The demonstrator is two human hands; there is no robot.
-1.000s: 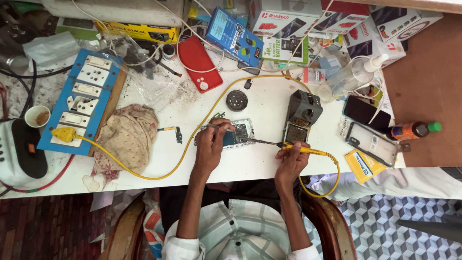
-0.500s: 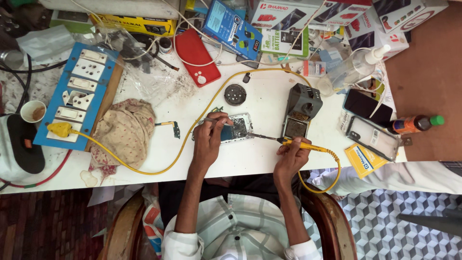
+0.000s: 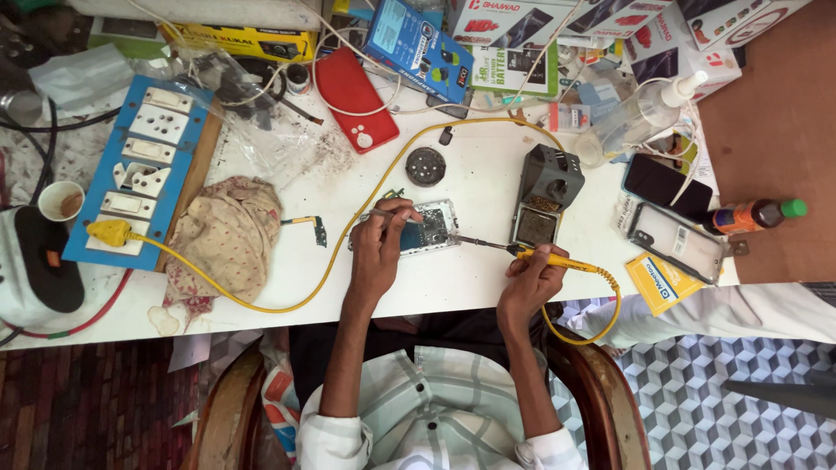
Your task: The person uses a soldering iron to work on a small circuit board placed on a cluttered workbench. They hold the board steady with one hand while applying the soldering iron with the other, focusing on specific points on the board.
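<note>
Little has moved: both hands stay over the phone (image 3: 424,228) at table centre. Left hand (image 3: 380,248) pinches tweezers (image 3: 389,213) on it; right hand (image 3: 533,277) grips the soldering iron (image 3: 509,249), tip touching its board.

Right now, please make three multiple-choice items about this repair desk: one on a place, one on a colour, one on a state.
1. Where does the crumpled beige cloth lie?
A. between the blue switch board and the opened phone
B. on the grey soldering stand
C. on the floor

2. Which colour is the soldering iron handle in the right hand?
A. black
B. yellow
C. green

3. What is the left hand doing?
A. resting flat
B. gripping thin metal tweezers over the phone
C. holding a cup

Answers: 1 A, the cloth sits between them; 2 B, the handle matches its yellow cord; 3 B, the fingers pinch the tweezers.
</note>
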